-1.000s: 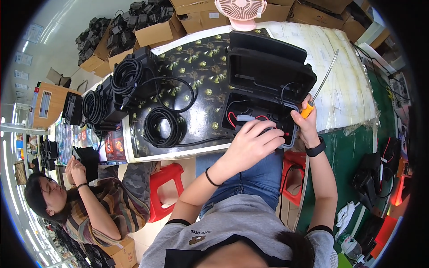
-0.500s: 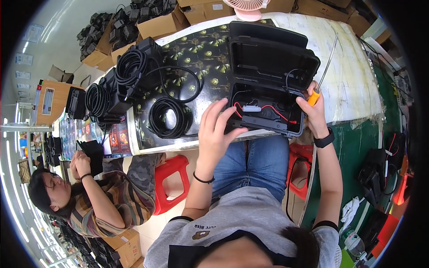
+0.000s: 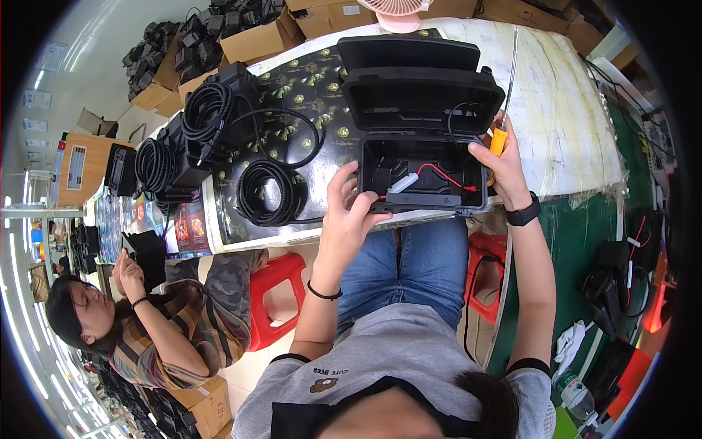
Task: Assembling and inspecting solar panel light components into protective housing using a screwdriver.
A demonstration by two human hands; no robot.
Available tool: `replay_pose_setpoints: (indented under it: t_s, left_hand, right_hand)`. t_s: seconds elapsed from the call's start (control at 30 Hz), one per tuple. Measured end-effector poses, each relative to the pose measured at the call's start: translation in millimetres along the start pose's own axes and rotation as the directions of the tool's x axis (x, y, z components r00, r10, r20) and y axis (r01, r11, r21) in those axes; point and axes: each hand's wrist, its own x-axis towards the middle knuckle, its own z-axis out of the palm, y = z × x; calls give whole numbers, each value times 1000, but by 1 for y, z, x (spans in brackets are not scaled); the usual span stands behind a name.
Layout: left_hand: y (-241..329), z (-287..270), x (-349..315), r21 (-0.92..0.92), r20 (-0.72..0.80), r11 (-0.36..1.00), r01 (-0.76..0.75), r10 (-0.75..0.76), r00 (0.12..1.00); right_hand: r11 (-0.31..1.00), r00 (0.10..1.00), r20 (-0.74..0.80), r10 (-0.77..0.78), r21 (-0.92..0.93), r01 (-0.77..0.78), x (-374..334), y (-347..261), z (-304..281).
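Observation:
In front of me a black plastic box [image 3: 423,199] stands at the table's near edge with its lid [image 3: 424,96] raised. Inside lie a white connector [image 3: 404,182] and a red wire [image 3: 436,170] with a red end. My left hand [image 3: 345,219] grips the box's left front corner, fingers along the side and thumb near the front rim, close to a bit of red wire. My right hand [image 3: 506,172] holds a screwdriver [image 3: 499,141] by its orange handle, shaft pointing up and away, while its fingers also steady the box's right side.
Coiled black cables [image 3: 265,193] lie left of the box, beside more black boxes [image 3: 235,91]. A pink fan [image 3: 398,16] stands at the far edge. On my left another person [image 3: 157,322] holds a black item. A green surface [image 3: 556,271] lies on my right.
The box has shifted left and turned squarer to me. My left hand has closed from spread fingers onto its corner. The white connector now lies tilted, and the screwdriver has moved left with my right hand.

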Motion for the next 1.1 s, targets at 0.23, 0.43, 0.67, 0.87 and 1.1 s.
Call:
replay_pose_setpoints:
  t_s: [0.23,0.43,0.67,0.87,1.1]
  left_hand:
    - [-4,4,-7,-17,-25,999,-27,26,999]
    - [-5,5,-9,-4,-12,1000,6,-6,1000]
    - [-6,3,-3,-30,-41,999,-19,18,999]
    - [8,-25,30,551,49,756,-354,394,918]
    - [12,-31,91,81,604,848,-524,376,703]
  right_hand:
    - [998,998,0,-57,-31,57,0,-9,1]
    - [987,995,-4,-101,-125,100,-1,-9,0]
    - [988,996,30,-85,-129,88,-3,-18,5]
    - [986,996,-10,-85,-143,83,1,-15,8]
    - [983,990,-31,-138,-129,133,9,-5,8]
